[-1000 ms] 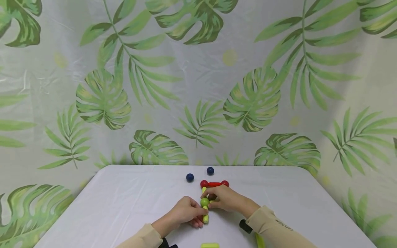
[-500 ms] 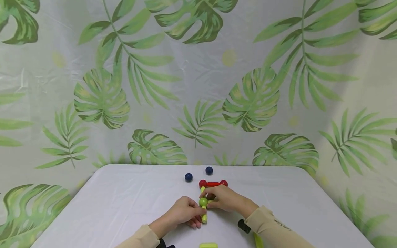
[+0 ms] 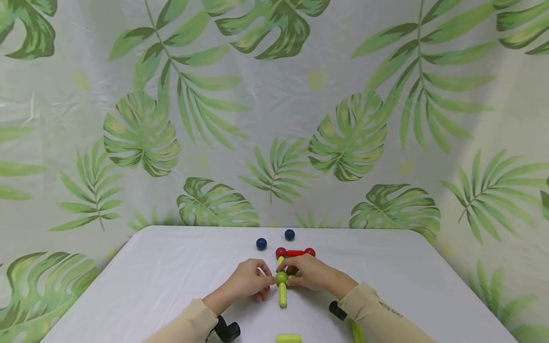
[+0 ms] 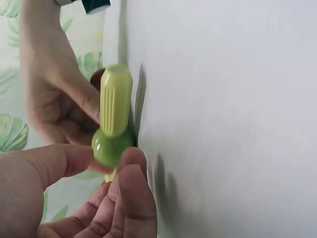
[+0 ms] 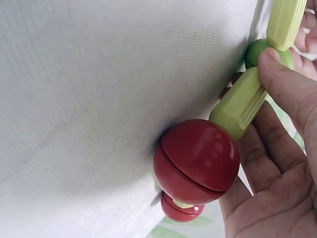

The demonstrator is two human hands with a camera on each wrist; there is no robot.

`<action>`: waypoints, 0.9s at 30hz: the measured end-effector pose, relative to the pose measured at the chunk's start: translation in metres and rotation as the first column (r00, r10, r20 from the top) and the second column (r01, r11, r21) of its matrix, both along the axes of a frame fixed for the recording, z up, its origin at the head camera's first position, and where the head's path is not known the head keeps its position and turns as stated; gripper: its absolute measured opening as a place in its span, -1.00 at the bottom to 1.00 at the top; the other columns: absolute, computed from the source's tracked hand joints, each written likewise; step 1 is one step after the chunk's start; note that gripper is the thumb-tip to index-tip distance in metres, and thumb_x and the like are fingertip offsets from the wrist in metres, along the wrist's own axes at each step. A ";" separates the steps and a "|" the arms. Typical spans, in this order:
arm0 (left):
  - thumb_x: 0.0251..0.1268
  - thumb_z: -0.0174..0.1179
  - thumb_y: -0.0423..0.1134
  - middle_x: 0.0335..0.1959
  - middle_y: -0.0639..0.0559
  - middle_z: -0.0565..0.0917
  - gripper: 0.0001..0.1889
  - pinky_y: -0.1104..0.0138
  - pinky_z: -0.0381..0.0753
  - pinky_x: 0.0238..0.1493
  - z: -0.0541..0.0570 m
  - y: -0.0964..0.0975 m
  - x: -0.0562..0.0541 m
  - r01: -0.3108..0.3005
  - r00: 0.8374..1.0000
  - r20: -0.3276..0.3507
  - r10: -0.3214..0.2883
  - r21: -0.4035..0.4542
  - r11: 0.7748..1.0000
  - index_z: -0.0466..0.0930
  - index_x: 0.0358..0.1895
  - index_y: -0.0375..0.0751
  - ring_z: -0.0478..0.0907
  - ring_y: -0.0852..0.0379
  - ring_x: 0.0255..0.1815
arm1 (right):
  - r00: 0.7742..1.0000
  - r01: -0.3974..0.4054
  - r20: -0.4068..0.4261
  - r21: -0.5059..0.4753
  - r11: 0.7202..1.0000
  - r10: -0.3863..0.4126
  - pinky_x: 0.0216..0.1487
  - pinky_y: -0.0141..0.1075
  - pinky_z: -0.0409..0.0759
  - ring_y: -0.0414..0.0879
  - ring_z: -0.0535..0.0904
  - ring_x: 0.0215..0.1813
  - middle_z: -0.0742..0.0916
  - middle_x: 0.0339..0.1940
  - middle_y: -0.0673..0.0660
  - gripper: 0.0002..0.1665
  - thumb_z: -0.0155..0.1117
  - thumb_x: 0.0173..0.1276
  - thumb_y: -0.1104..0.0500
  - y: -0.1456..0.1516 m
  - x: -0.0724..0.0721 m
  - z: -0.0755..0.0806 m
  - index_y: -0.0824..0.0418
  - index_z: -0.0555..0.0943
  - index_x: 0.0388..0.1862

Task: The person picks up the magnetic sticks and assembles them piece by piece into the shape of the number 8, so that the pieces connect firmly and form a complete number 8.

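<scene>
A green ball (image 3: 281,278) joins several yellow-green magnetic rods on the white table. One rod (image 3: 282,295) points toward the person; another reaches back to the red balls. My left hand (image 3: 253,280) holds the green ball between thumb and fingertips, shown close up in the left wrist view. My right hand (image 3: 315,273) pinches a short yellow-green rod (image 5: 240,104) at its green-ball end, thumb on top. That rod's other end meets a glossy red ball (image 5: 198,161) in the right wrist view. The right hand covers part of this in the head view.
Behind the hands, a red rod (image 3: 295,253) links two red balls. Two dark blue balls (image 3: 261,244) sit near the table's back edge. A loose yellow-green rod (image 3: 289,338) lies at the front, and another yellow-green piece (image 3: 357,331) shows beside the right sleeve.
My left hand has let go of the front rod and moved up and back to the green ball. The right hand keeps its place.
</scene>
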State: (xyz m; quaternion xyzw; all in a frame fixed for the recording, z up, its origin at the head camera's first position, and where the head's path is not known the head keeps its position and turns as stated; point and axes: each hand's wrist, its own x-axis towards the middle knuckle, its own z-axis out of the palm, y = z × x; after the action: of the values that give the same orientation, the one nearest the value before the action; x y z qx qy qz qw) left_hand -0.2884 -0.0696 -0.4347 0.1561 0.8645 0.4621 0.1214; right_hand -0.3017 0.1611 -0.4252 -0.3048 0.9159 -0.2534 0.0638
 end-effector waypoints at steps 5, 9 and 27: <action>0.42 0.40 -0.22 -0.54 0.00 0.69 -0.83 0.33 0.64 -0.50 0.009 -0.006 -0.013 -0.033 0.995 -0.093 0.028 -0.047 0.998 0.61 -0.21 -0.20 0.60 0.18 -0.62 | 1.000 0.006 0.013 0.009 1.000 -0.006 0.21 -0.07 0.74 -0.17 0.74 -0.03 0.85 -0.08 -0.03 -0.60 0.58 0.35 0.22 0.000 -0.002 0.000 0.01 0.76 0.14; 0.40 0.41 -0.25 -0.49 0.00 0.67 -0.84 0.34 0.64 -0.48 0.013 -0.011 -0.025 -0.071 0.989 -0.135 0.060 -0.073 0.995 0.62 -0.19 -0.22 0.63 0.17 -0.57 | 1.000 -0.001 0.016 0.010 1.000 0.001 0.21 -0.10 0.74 -0.20 0.72 -0.04 0.84 -0.08 -0.06 -0.60 0.58 0.36 0.20 0.000 -0.004 -0.001 0.01 0.76 0.15; 0.31 0.47 -0.28 -0.08 -0.24 0.68 -0.67 0.06 0.66 -0.06 0.006 -0.005 -0.080 -0.222 0.887 -0.453 0.087 -0.255 0.941 0.67 0.08 -0.27 0.62 -0.07 -0.10 | 1.000 -0.015 -0.025 0.023 1.000 0.016 0.15 -0.14 0.72 -0.18 0.70 -0.07 0.82 -0.11 -0.05 -0.63 0.57 0.38 0.20 0.003 -0.014 -0.001 0.03 0.76 0.14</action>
State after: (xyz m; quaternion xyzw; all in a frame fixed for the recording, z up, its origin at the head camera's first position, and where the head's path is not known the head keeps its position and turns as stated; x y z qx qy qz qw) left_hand -0.3688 -0.0745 -0.4288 0.1650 0.9392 0.2872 -0.0901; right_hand -0.3153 0.1638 -0.4267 -0.3142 0.9171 -0.2383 0.0577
